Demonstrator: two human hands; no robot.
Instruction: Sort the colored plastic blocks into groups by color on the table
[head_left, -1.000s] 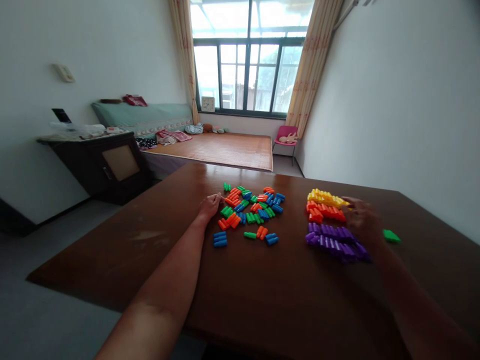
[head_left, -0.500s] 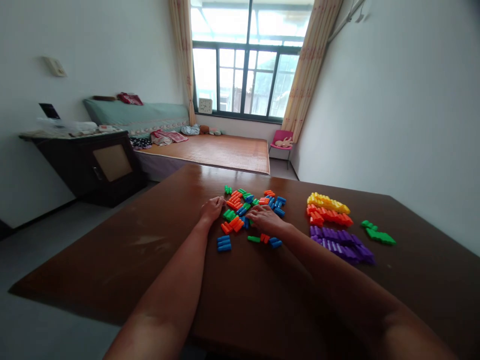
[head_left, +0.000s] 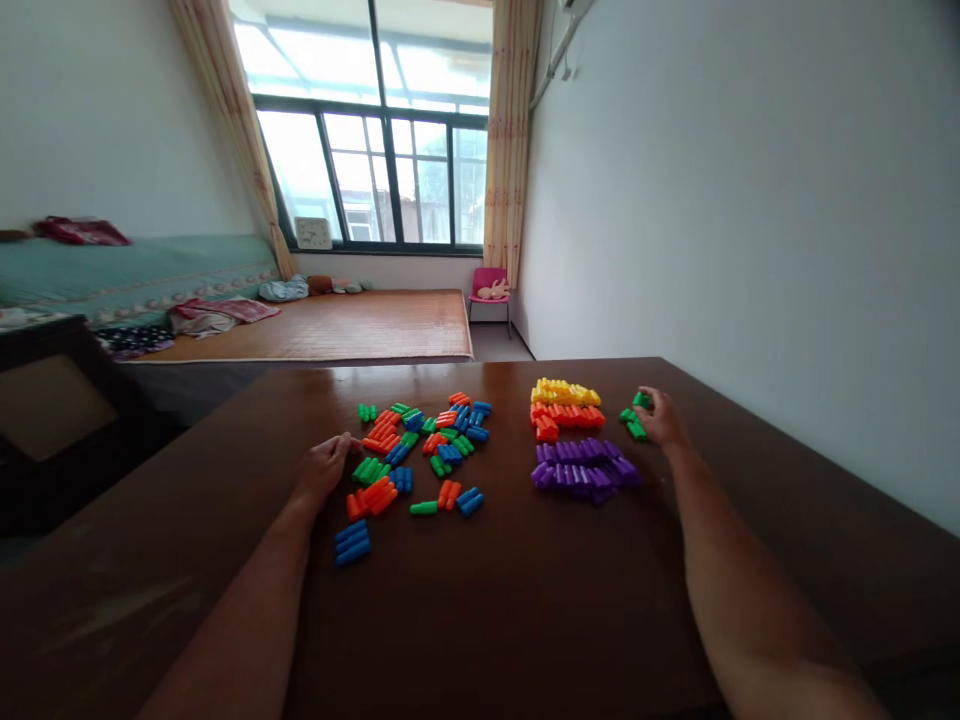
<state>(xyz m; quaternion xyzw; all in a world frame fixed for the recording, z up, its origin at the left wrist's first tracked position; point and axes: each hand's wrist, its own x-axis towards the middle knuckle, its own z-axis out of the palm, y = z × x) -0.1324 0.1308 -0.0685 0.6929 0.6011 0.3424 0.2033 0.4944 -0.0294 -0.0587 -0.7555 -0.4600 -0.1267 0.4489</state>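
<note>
– Nearest on the brown desk?
– Blue bullet-shaped blocks, lower left of centre. Then purple blocks in rows, right of centre.
– And the left hand?
– Curled at the left edge of a blue, orange and green pile, mid-frame; cannot tell whether grasping anything.
– Right hand?
– Pinching a green block, right of frame, near more green blocks. Left of those, an orange row, then a yellow row.
– Farther off?
– Bed, left; pink chair, centre; window, upper left.
</note>
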